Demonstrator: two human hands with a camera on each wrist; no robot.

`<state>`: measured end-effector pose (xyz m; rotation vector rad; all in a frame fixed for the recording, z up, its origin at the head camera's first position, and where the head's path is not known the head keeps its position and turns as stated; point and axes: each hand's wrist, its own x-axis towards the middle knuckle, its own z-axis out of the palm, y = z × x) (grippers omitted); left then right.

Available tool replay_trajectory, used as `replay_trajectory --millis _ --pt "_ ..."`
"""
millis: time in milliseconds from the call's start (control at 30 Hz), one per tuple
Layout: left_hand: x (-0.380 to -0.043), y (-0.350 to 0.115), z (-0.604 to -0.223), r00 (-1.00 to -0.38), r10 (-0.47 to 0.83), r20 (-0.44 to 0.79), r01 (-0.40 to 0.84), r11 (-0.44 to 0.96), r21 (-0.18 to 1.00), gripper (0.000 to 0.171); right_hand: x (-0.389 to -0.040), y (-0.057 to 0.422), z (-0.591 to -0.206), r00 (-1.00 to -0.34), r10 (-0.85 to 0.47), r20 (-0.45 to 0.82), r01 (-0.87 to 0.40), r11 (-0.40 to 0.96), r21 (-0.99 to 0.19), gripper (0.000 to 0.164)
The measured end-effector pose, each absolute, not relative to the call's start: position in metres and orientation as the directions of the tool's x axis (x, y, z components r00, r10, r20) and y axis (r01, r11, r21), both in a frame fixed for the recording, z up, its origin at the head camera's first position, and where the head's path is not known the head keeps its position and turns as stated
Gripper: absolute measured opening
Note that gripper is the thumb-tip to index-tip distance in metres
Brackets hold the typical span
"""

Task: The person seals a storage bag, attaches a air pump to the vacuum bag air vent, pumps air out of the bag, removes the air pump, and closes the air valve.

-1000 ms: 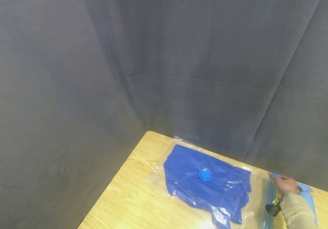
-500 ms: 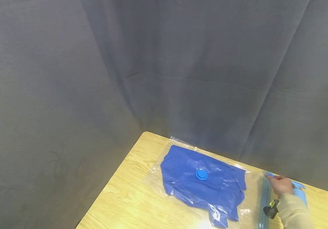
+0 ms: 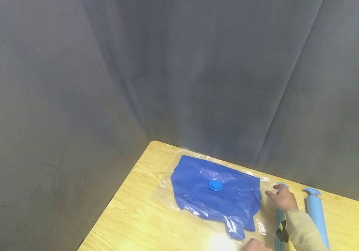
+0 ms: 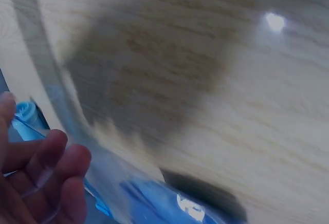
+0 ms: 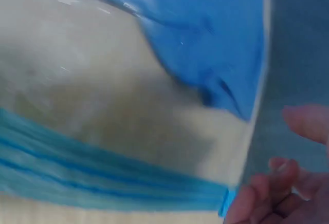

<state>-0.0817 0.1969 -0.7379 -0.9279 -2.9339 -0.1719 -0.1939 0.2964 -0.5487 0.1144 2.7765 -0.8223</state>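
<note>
A clear vacuum storage bag (image 3: 265, 209) lies on the table with a folded blue garment (image 3: 195, 188) inside. Its round blue valve (image 3: 215, 185) sits over the cloth. Along the bag's right side runs a teal zip strip (image 5: 113, 175), with a blue slider clip (image 5: 226, 201) at its far end. My right hand (image 3: 282, 199) is beside that clip, thumb apart from the loosely bent fingers. At the bottom edge of the head view my left hand (image 3: 256, 245) appears near the bag's near side; the left wrist view shows its fingers (image 4: 77, 165) loosely curled around nothing.
A light blue hand pump (image 3: 315, 212) with a T-shaped handle lies right of the zip strip. The wooden table (image 3: 126, 212) ends at a rounded corner on the left. Grey cloth (image 3: 198, 69) hangs behind and to the left.
My right hand's fingers have come off the slider clip at the far end of the strip. My left hand has entered at the bottom. The head view has shifted, showing more of the pump.
</note>
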Motion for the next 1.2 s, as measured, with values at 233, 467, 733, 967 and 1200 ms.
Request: replay_trajectory --millis 233,467,733,967,1200 --pt "-0.077 0.122 -0.586 -0.683 0.731 0.020 0.696 0.658 -0.286 0.024 -0.172 0.270 -0.572 -0.973 -0.064 -0.221 0.044 0.893 -0.449 0.058" --pt "-0.109 0.053 -0.574 -0.792 0.560 0.243 0.500 0.824 -0.267 0.040 -0.156 0.262 -0.578 -0.982 -0.016 -0.189 0.068 0.900 -0.430 0.058" --pt "-0.137 -0.026 -0.587 -0.940 0.319 0.120 0.309 0.946 -0.094 0.051 -0.136 0.235 -0.575 -0.979 0.059 -0.194 0.135 0.904 -0.405 0.065" --pt "-0.146 -0.076 -0.596 -0.973 0.224 -0.055 0.214 0.967 0.139 0.056 -0.121 0.203 -0.586 -0.979 -0.044 -0.197 0.039 0.915 -0.402 0.087" --pt "-0.144 -0.093 -0.605 -0.960 0.272 -0.065 0.258 0.951 0.171 0.055 -0.113 0.179 -0.602 -0.987 -0.129 -0.100 -0.088 0.936 -0.340 0.097"
